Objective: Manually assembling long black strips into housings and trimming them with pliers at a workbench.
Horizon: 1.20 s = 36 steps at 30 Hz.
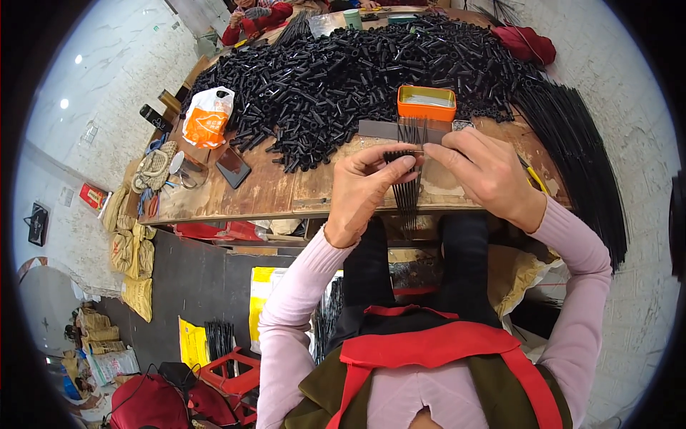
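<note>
My left hand (363,187) is closed round a fanned bundle of thin black rods (406,204), thumb and fingers pinching it near the middle. The rods stick out above and below that hand, over the table's front edge. Right beside the bundle, my right hand (487,175) has its thumb and forefinger pressed together, close to the left fingertips. What that pinch holds is too small to make out. An orange open tin (426,112) stands just beyond the hands, and a flat grey bar (377,129) lies behind the rods.
A large heap of short black tubes (321,79) covers the far table. Long black rods (579,164) hang off the right side. At left are a plastic bag (209,118), a phone (233,167) and a glass mug (189,170). Another person (257,18) sits across.
</note>
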Motion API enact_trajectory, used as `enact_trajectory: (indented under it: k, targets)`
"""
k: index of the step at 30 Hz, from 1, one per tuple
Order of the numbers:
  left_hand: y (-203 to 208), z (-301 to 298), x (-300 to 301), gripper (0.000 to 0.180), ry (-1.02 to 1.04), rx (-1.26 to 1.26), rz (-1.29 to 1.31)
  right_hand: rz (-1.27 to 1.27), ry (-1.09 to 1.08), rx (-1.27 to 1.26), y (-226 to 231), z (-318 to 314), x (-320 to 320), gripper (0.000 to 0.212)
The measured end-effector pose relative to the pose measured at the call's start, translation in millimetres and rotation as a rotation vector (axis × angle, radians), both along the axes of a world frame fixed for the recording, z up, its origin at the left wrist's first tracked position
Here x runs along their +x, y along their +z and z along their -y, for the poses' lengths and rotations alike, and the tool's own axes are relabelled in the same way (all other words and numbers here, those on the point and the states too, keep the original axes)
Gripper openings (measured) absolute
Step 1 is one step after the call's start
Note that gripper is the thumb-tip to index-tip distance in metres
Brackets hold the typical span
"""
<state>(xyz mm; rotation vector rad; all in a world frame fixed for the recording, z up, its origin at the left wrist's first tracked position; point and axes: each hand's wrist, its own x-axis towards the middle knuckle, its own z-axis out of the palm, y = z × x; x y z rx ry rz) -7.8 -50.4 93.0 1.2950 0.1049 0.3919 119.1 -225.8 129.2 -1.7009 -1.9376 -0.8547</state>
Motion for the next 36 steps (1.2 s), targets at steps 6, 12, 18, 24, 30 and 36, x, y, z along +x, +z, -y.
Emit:
enact_trajectory:
  k: [6,12,18,24,30,36]
  targets:
    - [1,2,-1,0.025,-0.047,-0.045,0.010,0.014,0.062,0.046,6,-4,0,0.037]
    - [-5,-2,-2,0.024,-0.028,-0.033,0.012,0.040,0.064,0.075,9,-2,-7,0.040]
    - [2,0,-2,0.024,-0.039,-0.037,0.001,-0.012,-0.073,-0.013,4,21,1,0.037]
    - [1,0,-5,0.025,-0.081,-0.028,-0.008,-0.026,-0.032,-0.016,12,20,-4,0.030]
    - [-4,-10,-5,0.027,-0.119,-0.011,0.007,-0.107,0.075,-0.007,7,14,1,0.035]
    - [-8,-16,-7,0.028,-0.169,-0.045,0.033,-0.123,0.089,-0.030,4,14,1,0.036]
